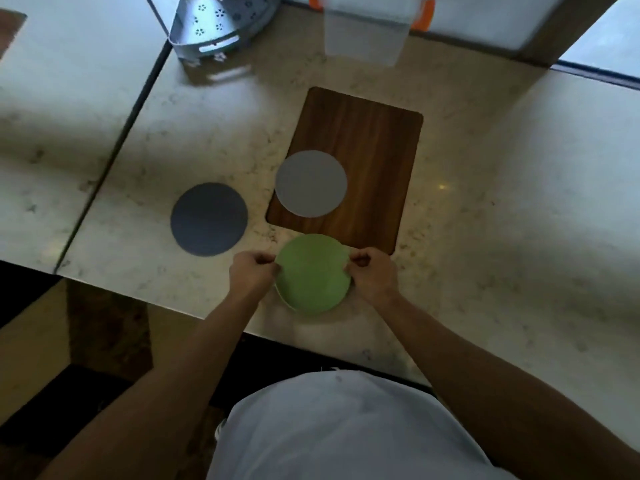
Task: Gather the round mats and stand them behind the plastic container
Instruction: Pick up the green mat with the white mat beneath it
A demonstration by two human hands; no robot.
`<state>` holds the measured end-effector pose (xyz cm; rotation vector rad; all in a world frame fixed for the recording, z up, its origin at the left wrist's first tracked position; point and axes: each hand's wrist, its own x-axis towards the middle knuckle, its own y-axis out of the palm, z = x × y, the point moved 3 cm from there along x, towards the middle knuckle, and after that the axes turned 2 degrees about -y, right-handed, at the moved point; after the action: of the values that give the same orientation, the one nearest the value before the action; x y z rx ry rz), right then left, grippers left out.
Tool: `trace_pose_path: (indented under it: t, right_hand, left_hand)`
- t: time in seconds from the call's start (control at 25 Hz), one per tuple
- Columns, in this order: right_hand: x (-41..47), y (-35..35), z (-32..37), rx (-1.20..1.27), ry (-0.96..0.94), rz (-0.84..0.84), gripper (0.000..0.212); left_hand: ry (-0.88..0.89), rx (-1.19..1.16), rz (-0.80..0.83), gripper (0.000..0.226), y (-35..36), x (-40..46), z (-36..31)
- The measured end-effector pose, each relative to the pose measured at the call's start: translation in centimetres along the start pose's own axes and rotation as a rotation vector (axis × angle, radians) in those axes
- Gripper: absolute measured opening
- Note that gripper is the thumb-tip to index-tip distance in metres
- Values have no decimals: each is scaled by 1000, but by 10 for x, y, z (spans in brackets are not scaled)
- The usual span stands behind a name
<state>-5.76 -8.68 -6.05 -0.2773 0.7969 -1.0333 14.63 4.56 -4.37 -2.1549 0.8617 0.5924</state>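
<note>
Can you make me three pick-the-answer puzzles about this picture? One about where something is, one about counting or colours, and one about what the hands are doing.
1. Where does the light grey mat lie?
A. mostly on the wooden board
B. inside the plastic container
C. under the metal holder with holes

2. How many round mats show?
A. one
B. three
C. six

3. What is happening to the green mat?
A. it lies untouched
B. it stands behind the container
C. both hands pinch its edges

Answers: 1 A, since brown wood shows around most of it, with its left edge poking past the board. 2 B, because there is a dark grey mat, a light grey one and a green one. 3 C, as the left hand and right hand grip opposite sides near the counter edge.
</note>
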Motion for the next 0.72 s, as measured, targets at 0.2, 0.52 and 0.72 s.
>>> trace_pose_path:
  t: [0.2, 0.52, 0.72]
  right_hand:
    - [-7, 1, 0, -42, -1, -78, 17]
    - [-14, 3, 5, -48, -48, -151, 14]
    - [-17, 2, 3, -126, -58, -156, 16]
  left_hand:
    - [52, 78, 20, 14, 5, 3, 7]
    - [229, 200, -77, 14, 10, -8, -1]
    - [310, 362, -110, 12, 18, -10, 0]
